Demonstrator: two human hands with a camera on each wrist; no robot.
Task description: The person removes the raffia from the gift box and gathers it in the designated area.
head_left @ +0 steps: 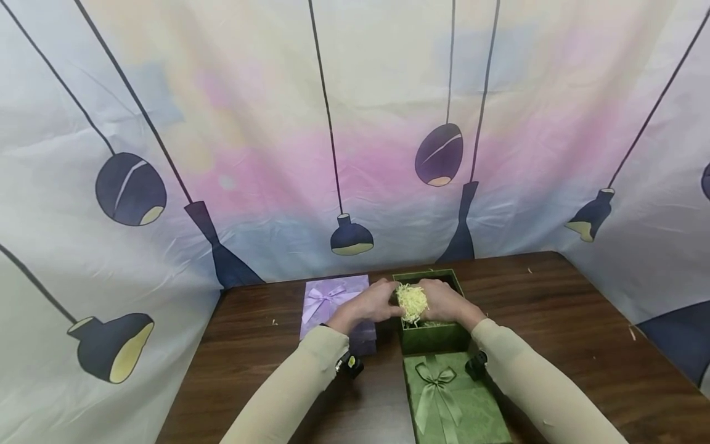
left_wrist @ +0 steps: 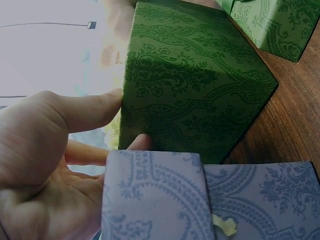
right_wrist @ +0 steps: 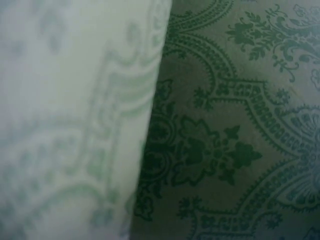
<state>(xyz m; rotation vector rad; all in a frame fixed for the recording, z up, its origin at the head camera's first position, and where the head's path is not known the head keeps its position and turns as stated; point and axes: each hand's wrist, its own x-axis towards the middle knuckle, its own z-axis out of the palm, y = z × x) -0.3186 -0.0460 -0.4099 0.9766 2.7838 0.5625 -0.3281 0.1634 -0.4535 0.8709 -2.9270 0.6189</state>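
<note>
Over an open green box (head_left: 435,339), a clump of pale yellow shredded paper (head_left: 412,304) sits between both hands. My left hand (head_left: 374,302) holds the clump from the left, with thumb and fingers apart around its edge. In the left wrist view the left hand's thumb (left_wrist: 92,111) lies by the green box's rim, and purple cardboard partly covers its fingers. My right hand (head_left: 444,302) grips the clump from the right, its fingertips hidden by paper. The right wrist view shows only green patterned cardboard (right_wrist: 240,140).
A purple gift box (head_left: 335,288) with a ribbon bow stands left of the green box, under the left forearm. Nearer me lies a green lid (head_left: 471,401) with a bow. Paper scraps dot the brown table (head_left: 543,327); a printed curtain (head_left: 266,154) hangs behind.
</note>
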